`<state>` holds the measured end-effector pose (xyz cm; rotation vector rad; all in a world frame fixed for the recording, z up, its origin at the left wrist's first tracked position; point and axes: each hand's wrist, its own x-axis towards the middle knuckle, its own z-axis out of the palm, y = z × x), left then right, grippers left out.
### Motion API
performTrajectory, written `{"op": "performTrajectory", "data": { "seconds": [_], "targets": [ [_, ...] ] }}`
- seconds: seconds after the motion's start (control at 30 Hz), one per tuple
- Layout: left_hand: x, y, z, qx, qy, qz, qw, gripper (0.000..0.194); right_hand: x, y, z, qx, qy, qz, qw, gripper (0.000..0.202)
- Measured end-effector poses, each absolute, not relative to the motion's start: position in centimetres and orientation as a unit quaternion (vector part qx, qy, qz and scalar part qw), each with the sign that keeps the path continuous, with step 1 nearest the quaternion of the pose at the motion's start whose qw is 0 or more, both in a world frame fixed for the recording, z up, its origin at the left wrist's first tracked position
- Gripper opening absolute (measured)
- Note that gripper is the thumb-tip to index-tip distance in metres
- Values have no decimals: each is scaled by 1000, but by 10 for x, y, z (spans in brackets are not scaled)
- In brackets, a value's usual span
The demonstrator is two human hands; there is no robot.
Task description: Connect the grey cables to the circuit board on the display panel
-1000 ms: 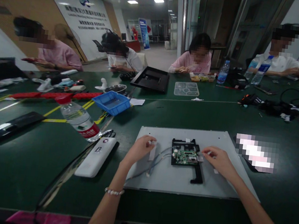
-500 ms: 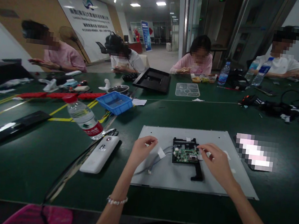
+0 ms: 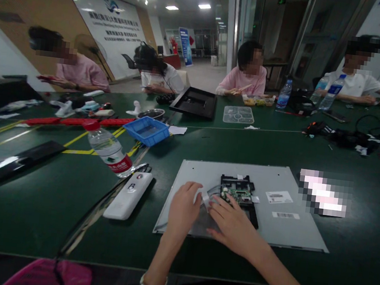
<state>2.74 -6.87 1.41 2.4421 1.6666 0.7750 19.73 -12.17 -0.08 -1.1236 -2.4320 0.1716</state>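
Note:
A grey metal panel [image 3: 290,231] lies flat on the green table, with two white labels on its right side. On it rests a black bracket [image 3: 253,215] carrying a green circuit board [image 3: 239,195]. My left hand [image 3: 184,206] is over the panel's left part, fingers apart and curved beside a white tape piece [image 3: 205,199] on the grey cables [image 3: 214,190]. My right hand [image 3: 231,219] is spread, its fingertips at the tape and the board's lower left edge. It hides part of the board and bracket.
Left of the panel are a white power bank [image 3: 128,196], a water bottle [image 3: 111,151] and a blue tray [image 3: 147,131]. A phone [image 3: 324,193] with a blurred screen lies to the right. A black frame [image 3: 195,102] lies farther back; several people sit across the table.
My right hand has moved left from the board's right side to the tape and cables, uncovering the labels. My left hand has come slightly lower and right. A person across has raised their head.

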Motion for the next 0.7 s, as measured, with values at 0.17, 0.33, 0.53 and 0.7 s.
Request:
{"op": "performTrajectory", "data": {
  "seconds": [0.17, 0.33, 0.53, 0.7],
  "targets": [
    [39, -88, -11, 815, 556, 161, 30, 25, 191, -125, -4, -393, -890, 84, 215, 57],
    [41, -88, -26, 806, 578, 128, 4, 32, 189, -136, -8, -408, -881, 111, 210, 73],
    [42, -84, -30, 812, 572, 114, -24, 37, 187, -146, -11, -424, -872, 120, 213, 74],
    [42, -84, -33, 814, 566, 126, -32, 39, 186, -150, -12, -432, -867, 127, 212, 72]
  ]
}}
